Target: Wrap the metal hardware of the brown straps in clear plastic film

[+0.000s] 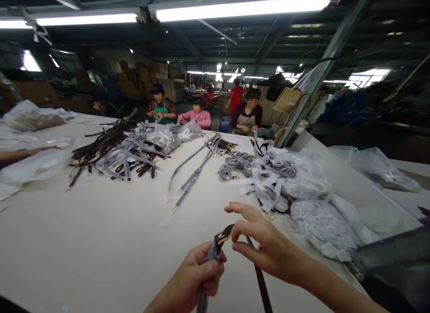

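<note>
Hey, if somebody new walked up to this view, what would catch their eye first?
Probably, at bottom centre, the left hand gripping a grey-wrapped strap, with the right hand beside its metal fitting, fingers spread. Beyond them, a heap of dark and grey straps lies toward the far left of the white table. A bright tube light glares along the top.

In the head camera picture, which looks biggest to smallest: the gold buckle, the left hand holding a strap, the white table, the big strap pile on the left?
1. White table
2. Strap pile
3. Left hand, nearer the camera
4. Gold buckle
</note>
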A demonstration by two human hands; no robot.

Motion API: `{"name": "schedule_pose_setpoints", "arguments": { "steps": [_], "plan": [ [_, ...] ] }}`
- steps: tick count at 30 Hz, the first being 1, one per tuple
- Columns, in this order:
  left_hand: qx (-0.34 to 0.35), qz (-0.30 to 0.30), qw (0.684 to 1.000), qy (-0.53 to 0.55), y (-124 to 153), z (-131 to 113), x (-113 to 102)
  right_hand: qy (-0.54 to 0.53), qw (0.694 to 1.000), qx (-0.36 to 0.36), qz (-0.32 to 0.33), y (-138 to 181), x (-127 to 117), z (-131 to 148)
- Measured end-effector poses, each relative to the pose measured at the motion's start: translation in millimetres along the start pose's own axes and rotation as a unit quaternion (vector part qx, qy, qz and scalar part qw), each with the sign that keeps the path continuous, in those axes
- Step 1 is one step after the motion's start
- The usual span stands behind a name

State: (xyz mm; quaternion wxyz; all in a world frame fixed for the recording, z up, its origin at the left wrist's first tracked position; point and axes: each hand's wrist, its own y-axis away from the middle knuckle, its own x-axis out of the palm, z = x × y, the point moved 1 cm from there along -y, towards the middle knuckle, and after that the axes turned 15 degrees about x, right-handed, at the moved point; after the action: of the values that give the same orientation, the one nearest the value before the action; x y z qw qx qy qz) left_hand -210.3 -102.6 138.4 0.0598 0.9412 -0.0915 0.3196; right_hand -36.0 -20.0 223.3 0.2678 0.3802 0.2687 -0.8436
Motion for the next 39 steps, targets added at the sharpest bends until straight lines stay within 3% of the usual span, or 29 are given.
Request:
{"name": "schedule_pose_setpoints", "arguments": {
  "steps": [4, 10, 14, 20, 28, 35, 39],
  "plan": [
    [-0.004, 0.005, 0.998, 0.06, 1, -1, -1, 0.1, 0.979, -0.127, -0.128, 11, 19, 2],
    [-0.002, 0.011, 0.996, 0.087, 1, 5, 1, 0.12, 0.955, -0.164, -0.214, 16, 37, 9],
    [0.003, 0.002, 0.996, 0.084, -1, 6, 3, 0.133, 0.951, -0.179, -0.215, 17, 46, 9],
    [0.004, -0.012, 0.999, 0.045, -2, 7, 5, 0.08, 0.97, -0.097, -0.207, 16, 54, 12],
    [0.018, -0.021, 0.999, -0.039, -2, 5, 9, 0.142, 0.952, -0.09, -0.256, 21, 74, 4],
    [0.021, 0.006, 0.999, -0.029, -3, 3, 10, 0.113, 0.964, -0.075, -0.23, 22, 53, 3],
    [0.024, -0.006, 0.994, -0.108, -3, 4, 8, 0.093, 0.968, -0.038, -0.231, 26, 40, -7]
  ]
}}
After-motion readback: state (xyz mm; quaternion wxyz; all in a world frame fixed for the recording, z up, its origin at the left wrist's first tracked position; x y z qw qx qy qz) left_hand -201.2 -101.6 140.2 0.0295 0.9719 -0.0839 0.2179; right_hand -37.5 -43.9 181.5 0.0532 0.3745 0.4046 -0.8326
